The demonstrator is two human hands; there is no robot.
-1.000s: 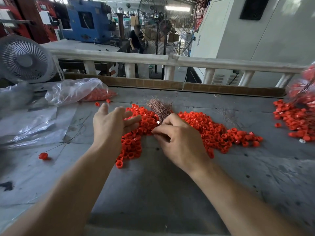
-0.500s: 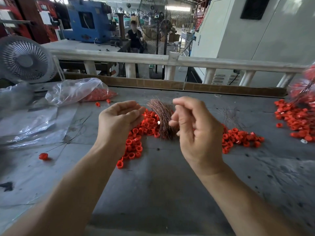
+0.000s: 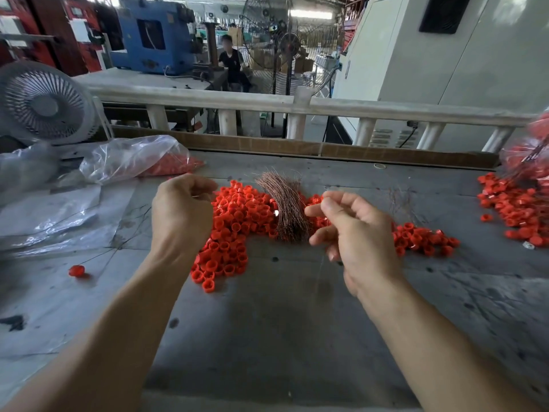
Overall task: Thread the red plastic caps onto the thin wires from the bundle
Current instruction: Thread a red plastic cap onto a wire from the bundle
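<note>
The red caps [image 3: 237, 221] lie heaped mid-table around the bundle of thin wires [image 3: 283, 209], far too many of either to count; they look light, hard and smooth, likely to skid or roll, so each is best pinched by its rim, while the hair-fine wires should bend easily and want holding near the tip. The left hand [image 3: 181, 215] has its fingers curled and the right hand [image 3: 353, 230] pinches thumb to forefinger, perhaps on one wire, though I cannot tell. Outward on the table [image 3: 282, 322] are a second cap heap [image 3: 514, 212], one stray cap [image 3: 76, 270] and one plastic bag [image 3: 133, 157] of caps.

Grey worktable [image 3: 282, 322], red caps [image 3: 237, 221] heaped, copper wire bundle [image 3: 285, 209], plastic bag [image 3: 130, 157]
</note>
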